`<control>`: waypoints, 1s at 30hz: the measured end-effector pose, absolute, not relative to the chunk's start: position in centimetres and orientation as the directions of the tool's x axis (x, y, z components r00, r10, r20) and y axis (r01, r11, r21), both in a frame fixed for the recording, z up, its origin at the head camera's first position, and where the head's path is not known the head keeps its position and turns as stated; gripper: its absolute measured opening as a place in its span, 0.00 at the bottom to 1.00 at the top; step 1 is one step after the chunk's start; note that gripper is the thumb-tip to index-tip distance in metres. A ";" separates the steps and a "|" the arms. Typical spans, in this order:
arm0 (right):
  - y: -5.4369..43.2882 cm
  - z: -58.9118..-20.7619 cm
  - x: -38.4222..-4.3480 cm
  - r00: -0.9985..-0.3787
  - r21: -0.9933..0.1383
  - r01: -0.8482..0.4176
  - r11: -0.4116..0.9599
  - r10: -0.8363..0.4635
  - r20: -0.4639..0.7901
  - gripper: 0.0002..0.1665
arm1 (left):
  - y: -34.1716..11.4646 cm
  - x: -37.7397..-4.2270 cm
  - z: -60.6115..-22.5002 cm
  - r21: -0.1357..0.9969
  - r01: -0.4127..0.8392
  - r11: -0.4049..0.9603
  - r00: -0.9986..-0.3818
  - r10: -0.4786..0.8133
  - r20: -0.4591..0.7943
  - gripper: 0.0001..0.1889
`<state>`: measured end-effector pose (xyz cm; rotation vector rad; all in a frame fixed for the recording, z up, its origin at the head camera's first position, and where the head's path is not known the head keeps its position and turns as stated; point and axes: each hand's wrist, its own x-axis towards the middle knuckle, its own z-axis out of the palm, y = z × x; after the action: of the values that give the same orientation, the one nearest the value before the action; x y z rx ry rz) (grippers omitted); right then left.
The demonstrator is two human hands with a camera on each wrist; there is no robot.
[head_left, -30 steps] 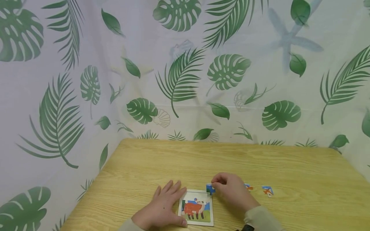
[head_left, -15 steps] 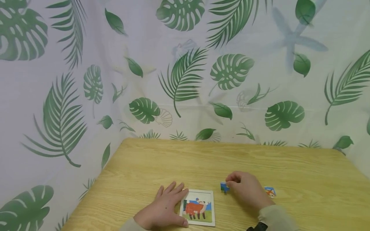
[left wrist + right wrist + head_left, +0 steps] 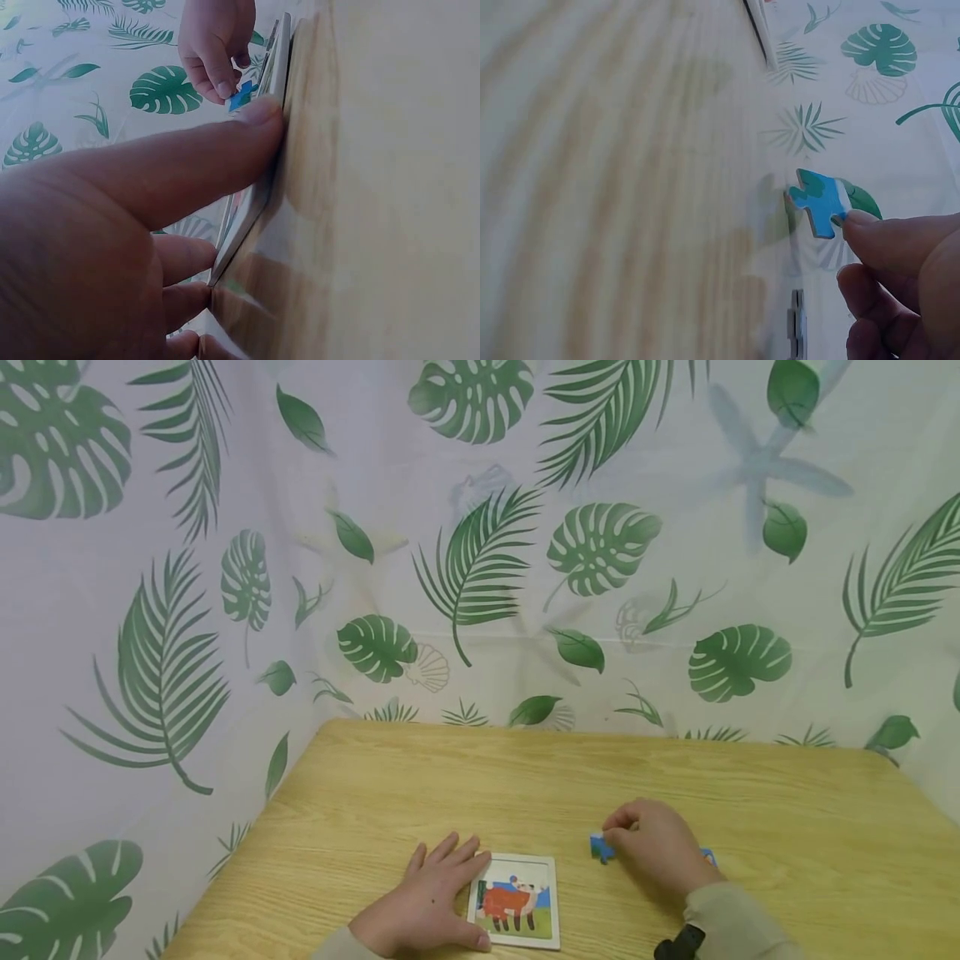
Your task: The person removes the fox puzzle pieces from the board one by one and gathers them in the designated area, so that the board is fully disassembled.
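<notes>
My right hand (image 3: 656, 845) pinches a blue jigsaw puzzle piece (image 3: 600, 847) between thumb and fingertips, to the right of the puzzle tray. In the right wrist view the piece (image 3: 821, 206) shows blue with a green patch and a white edge, tilted just off the tabletop. The square white-rimmed puzzle tray (image 3: 556, 902) lies flat, with a red animal picture (image 3: 510, 903) partly assembled in it. My left hand (image 3: 423, 897) rests at its left side, fingers spread straight; in the left wrist view the thumb (image 3: 259, 112) touches the tray's edge.
Another puzzle piece (image 3: 709, 857) lies on the wooden table (image 3: 465, 777), mostly hidden behind the right hand. Low puzzle pieces (image 3: 796, 330) show below the held one in the right wrist view. A leaf-patterned curtain (image 3: 480, 568) hangs behind the table.
My right hand has moved right, away from the tray, carrying the blue puzzle piece, and now covers most of the loose pieces. My left hand stays by the tray.
</notes>
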<state>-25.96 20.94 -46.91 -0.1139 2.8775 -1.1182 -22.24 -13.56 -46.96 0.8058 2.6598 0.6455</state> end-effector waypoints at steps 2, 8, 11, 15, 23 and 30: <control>21.2 -47.0 -26.2 -0.995 -0.659 -0.079 0.748 -0.102 0.003 0.04 | -13.6 -22.3 -46.9 0.493 0.451 0.744 -0.803 0.579 -0.140 0.55; 21.5 -47.4 -26.7 -0.991 -0.595 -0.120 0.795 -0.127 0.031 0.03 | -13.5 -22.2 -46.9 0.488 0.458 0.743 -0.801 0.583 -0.137 0.56; 21.3 -47.5 -26.7 -0.991 -0.573 -0.126 0.810 -0.127 0.039 0.03 | -13.6 -22.2 -47.0 0.483 0.463 0.743 -0.801 0.585 -0.131 0.56; 21.0 -47.5 -26.7 -0.990 -0.548 -0.136 0.825 -0.132 0.047 0.04 | -13.6 -22.2 -47.1 0.482 0.466 0.742 -0.802 0.585 -0.125 0.56; 20.7 -48.1 -27.0 -0.990 -0.528 -0.141 0.837 -0.129 0.061 0.04 | -13.7 -22.2 -47.4 0.480 0.466 0.743 -0.802 0.584 -0.125 0.56; 20.6 -48.4 -27.1 -0.988 -0.520 -0.155 0.840 -0.128 0.087 0.04 | -13.7 -22.4 -47.4 0.485 0.462 0.742 -0.803 0.583 -0.126 0.56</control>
<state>-27.10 20.56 -48.36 -0.2351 3.0607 -0.8707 -22.42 -13.66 -47.41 0.8197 2.6729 0.6402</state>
